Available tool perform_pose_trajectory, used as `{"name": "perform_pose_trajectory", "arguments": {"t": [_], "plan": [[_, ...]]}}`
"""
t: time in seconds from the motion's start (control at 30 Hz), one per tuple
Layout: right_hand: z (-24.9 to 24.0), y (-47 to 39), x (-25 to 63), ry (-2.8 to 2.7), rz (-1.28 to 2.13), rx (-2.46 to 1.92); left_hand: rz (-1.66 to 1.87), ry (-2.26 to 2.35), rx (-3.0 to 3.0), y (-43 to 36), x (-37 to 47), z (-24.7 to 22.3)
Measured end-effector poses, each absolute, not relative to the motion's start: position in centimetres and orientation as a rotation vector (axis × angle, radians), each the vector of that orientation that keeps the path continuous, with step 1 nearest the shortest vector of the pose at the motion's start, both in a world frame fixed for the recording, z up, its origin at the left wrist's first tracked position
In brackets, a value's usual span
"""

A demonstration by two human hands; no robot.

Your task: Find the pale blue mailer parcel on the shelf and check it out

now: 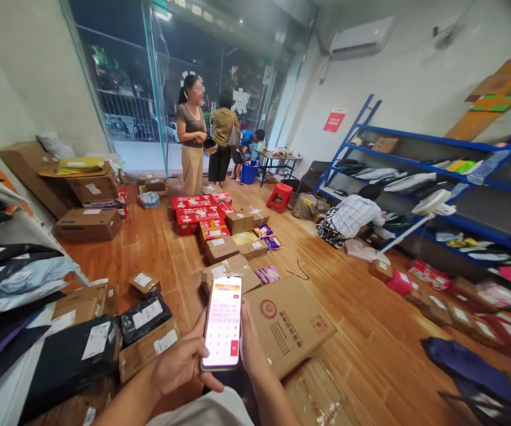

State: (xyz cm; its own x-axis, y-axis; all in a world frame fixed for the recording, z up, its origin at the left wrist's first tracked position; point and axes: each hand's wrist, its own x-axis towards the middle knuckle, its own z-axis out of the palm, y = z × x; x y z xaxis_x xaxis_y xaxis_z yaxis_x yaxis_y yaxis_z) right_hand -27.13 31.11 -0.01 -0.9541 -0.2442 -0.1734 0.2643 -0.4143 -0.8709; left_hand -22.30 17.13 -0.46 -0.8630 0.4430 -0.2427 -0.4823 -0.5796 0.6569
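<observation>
The left hand (180, 361) is curled around the lower left edge of a smartphone (223, 322), fingers wrapped behind it and the thumb lying below the lit screen, so the hand is closed on the phone rather than spread. The right hand (250, 343) steadies the opposite long edge, its palm and fingers pressed against the side and back; it too is closed on the phone. The smartphone is held upright in front of the person's chest, above the wooden floor (362, 331), its screen showing a pink-and-white keypad layout. It looks light, rigid and thin, with smooth glass that could slip and would likely crack if dropped; the long edges, where both hands already grip, seem the safest hold. Just beyond the phone lies a large flat cardboard box (288, 322) with red printing, and left of the forearms are black plastic mailer bags (71, 358) and small labelled cartons. Farther out, red cartons (193, 213) are stacked mid-floor, a person crouches by the blue shelving (437, 148), and two people stand near the glass entrance.
</observation>
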Motion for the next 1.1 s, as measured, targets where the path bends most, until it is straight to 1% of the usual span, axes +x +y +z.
{"name": "perform_pose_trajectory", "arguments": {"t": [0.1,0.17,0.33,0.47,0.7,0.9,1.1], "plan": [[1.2,32.8,-26.2,1.57,-2.32,-0.17,2.416,1.064,-0.075,17.9,-21.9,-0.1],[1.6,33.8,-25.9,1.54,-2.301,-0.209,2.424,1.086,-0.089,18.7,-21.7,0.1],[1.7,36.1,-25.8,1.486,-2.307,-0.19,2.455,1.161,-0.179,21.4,-21.6,0.6],[1.7,38.0,-25.8,1.497,-2.261,-0.265,2.485,1.133,-0.177,23.7,-21.6,0.9],[0.7,40.8,-25.5,1.548,-2.247,-0.308,2.478,1.221,-0.306,27.3,-21.2,1.3],[0.0,41.8,-25.2,1.655,-2.226,-0.363,2.549,1.163,-0.159,28.5,-20.6,0.9],[-0.1,41.9,-25.4,1.631,-2.234,-0.364,2.54,1.219,-0.191,28.9,-20.3,0.7]]}}
